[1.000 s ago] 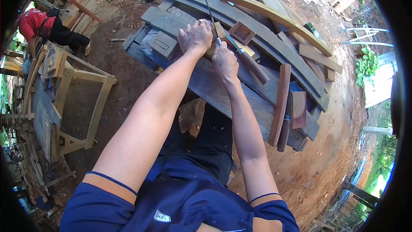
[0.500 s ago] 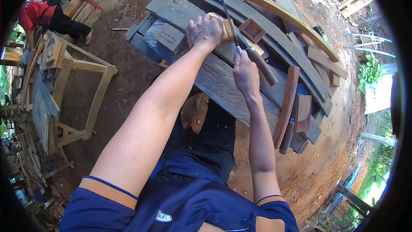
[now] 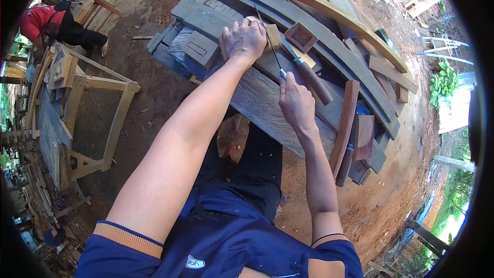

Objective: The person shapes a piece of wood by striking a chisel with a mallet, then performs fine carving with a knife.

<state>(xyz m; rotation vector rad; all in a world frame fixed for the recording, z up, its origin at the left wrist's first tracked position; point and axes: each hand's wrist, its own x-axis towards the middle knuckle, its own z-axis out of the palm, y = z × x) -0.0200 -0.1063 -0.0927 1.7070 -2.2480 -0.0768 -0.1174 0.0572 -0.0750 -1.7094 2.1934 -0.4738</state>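
My left hand [image 3: 243, 42] is closed over a wooden block [image 3: 274, 36] on the workbench [image 3: 265, 95], and the block's right end sticks out past my fingers. In my right hand [image 3: 298, 104] is a file [image 3: 274, 51], gripped at its handle. The long, thin, dark blade of the file crosses the block's exposed end, pointing away from me. Just right of the blade lies a chisel [image 3: 315, 83] with a brown handle and a blue ferrule. Close by are a hollow square wooden piece [image 3: 301, 37] and, left of my left hand, a slotted block [image 3: 198, 47].
Long curved boards [image 3: 339, 14] cover the bench's far side. A curved wooden piece [image 3: 346, 123] and a second handled tool [image 3: 344, 167] lie at its right end. To the left, a person in red [image 3: 46, 20] bends beside a wooden frame stand [image 3: 121, 116].
The file has slid back toward me, and its tip has shifted left. My right hand has come slightly closer to me, while my left hand stays on the block.
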